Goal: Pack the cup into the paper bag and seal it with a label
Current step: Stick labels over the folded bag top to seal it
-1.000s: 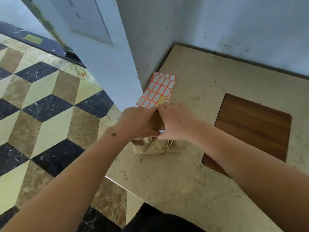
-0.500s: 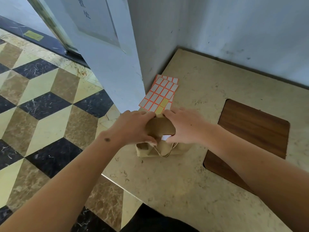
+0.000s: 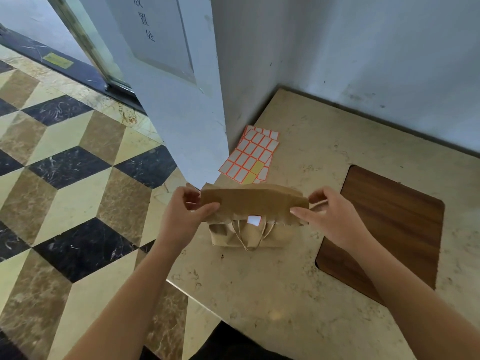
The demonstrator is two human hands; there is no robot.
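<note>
Paper bag [image 3: 249, 229] stands near the table's [image 3: 285, 294] left edge, in front of the label sheets [image 3: 250, 154]. Since a second ago both hands have slid apart from its middle to the ends of the folded-over top. Left hand [image 3: 181, 214] pinches the left end, right hand [image 3: 330, 216] the right. A white label [image 3: 254, 220] sits at the flap's lower edge; probably sealing is done or nearly so. Brown kraft, creased, cord handles hanging in front. Cup not visible.
</note>
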